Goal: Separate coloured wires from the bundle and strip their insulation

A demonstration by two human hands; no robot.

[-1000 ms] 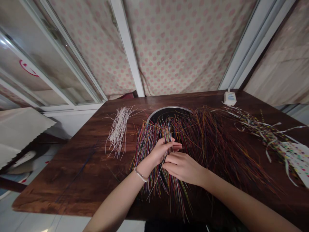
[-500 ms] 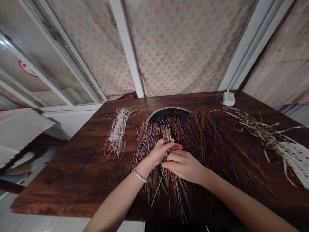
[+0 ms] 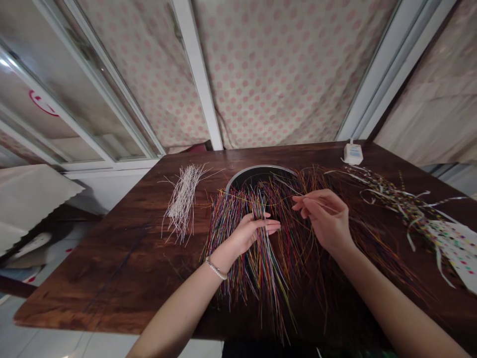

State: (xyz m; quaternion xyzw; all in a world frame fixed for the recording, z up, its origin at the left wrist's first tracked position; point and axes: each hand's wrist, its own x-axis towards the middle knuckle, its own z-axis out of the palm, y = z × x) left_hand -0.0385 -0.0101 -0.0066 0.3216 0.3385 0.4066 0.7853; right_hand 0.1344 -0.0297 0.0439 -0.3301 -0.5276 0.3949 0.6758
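My left hand [image 3: 249, 232] is closed around a bundle of thin coloured wires [image 3: 269, 268], thumb across them and fingertips stretched out past their right side. To the right, raised over the heap, my right hand [image 3: 327, 219] pinches a thin pale wire [image 3: 286, 185], which reaches up and left from the fingertips. Many more multicoloured wires [image 3: 223, 233] lie under and beside my left hand. A looser spread of reddish and dark wires [image 3: 372, 248] runs beneath my right forearm. Behind the hands, a dark round tray with a silver rim [image 3: 257, 167] is partly covered by wires.
A pile of white wires [image 3: 181, 201] lies on the brown wooden table [image 3: 122, 248] at the left. Dotted ribbons and strips [image 3: 410, 214] lie at the right. A small white box-shaped device [image 3: 352, 153] sits at the back right edge, before a dotted curtain [image 3: 279, 74].
My right hand has moved away from my left hand, up and to the right, with a pale wire pinched in its fingers. My left hand stays on the bundle.
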